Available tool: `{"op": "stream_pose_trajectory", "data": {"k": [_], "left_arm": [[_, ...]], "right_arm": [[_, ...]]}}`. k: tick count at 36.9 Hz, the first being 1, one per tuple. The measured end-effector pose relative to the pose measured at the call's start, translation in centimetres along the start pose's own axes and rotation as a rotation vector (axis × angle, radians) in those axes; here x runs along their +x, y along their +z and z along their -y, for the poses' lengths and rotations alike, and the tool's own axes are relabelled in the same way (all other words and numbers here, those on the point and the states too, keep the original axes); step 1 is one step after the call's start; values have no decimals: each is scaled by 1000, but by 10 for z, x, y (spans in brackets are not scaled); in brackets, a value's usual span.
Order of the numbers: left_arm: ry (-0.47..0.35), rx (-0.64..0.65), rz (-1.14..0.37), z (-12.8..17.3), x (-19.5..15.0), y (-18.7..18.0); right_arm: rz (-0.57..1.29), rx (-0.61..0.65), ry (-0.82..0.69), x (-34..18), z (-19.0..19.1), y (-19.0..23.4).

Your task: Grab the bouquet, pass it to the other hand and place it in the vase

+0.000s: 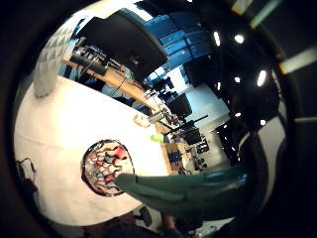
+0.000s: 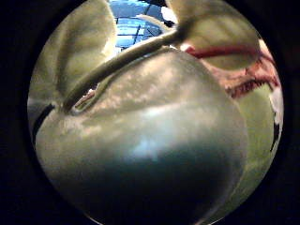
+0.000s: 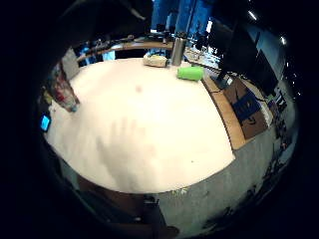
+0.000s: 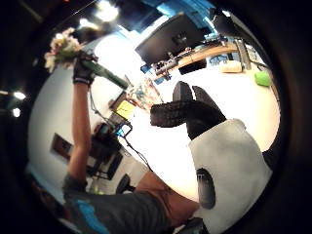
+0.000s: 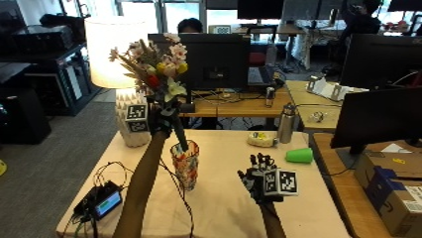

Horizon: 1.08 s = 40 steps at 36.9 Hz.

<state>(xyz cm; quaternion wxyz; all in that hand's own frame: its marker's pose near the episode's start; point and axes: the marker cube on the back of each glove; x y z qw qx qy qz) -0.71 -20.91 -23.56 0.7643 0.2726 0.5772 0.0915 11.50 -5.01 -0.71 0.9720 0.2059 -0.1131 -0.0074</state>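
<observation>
My left hand (image 5: 160,121) is raised above the table (image 5: 224,208) and grips the green stems of the bouquet (image 5: 155,62), whose pink, white and yellow flowers stand above it. The stems (image 5: 179,136) slant down to the mouth of the patterned glass vase (image 5: 185,166); I cannot tell whether their ends are inside. The left little finger side palm view looks down the stems (image 1: 183,191) at the vase (image 1: 106,166). Leaves (image 2: 140,140) fill the left thumb side palm view. My right hand (image 5: 262,181) hovers open over the table, right of the vase, fingers (image 4: 187,112) spread and holding nothing.
A white lamp (image 5: 122,54) stands at the table's back left. A small device with a screen (image 5: 105,201) and cables lies front left. A green cup (image 5: 300,155) lying on its side, a steel bottle (image 5: 286,124) and a tape roll (image 5: 262,140) sit back right. Monitors (image 5: 211,59) stand behind.
</observation>
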Motion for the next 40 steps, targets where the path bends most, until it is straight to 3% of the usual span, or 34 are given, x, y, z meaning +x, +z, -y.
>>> {"op": "stream_pose_trajectory", "data": {"k": [3,7,12,16,20,25,40], "left_arm": [[-134,-38,-44,0,-20,2],[-236,-128,-84,-3,-56,1],[-332,-241,-136,-29,-91,-8],[-312,-249,-61,-50,-87,-28],[-248,-167,26,-59,-73,-60],[-195,-108,27,-65,-58,-87],[-121,-116,-13,-84,-30,-101]], "right_arm": [[13,11,-7,-6,0,-5],[16,36,-24,-14,1,-11],[21,64,-37,-19,1,-18],[13,82,-51,-22,3,-23],[14,95,-49,-24,5,-27],[19,112,-58,-30,6,-29],[14,135,-84,-46,7,-33]]}}
